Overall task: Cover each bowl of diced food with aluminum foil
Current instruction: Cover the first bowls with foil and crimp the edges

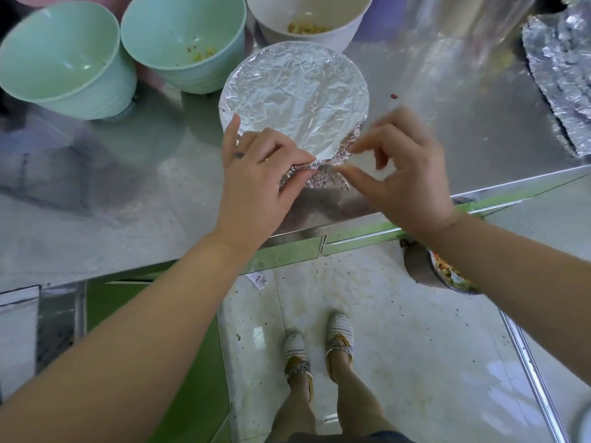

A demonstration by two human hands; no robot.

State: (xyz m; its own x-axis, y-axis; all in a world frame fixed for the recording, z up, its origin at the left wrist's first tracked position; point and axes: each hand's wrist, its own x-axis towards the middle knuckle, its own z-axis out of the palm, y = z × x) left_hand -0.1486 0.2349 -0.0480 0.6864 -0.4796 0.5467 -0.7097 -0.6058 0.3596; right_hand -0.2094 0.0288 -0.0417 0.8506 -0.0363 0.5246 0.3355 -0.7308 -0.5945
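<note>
On the steel counter (128,203), left hand (256,187) and right hand (406,180) pinch the loose foil edge (323,182) between them at the bowl (294,97) rim nearest the person

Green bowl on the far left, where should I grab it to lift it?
Probably pinch the left green bowl at its near rim, thumb inside, from the near side: it stands upright and open, and the other green bowl crowds its right.
</note>
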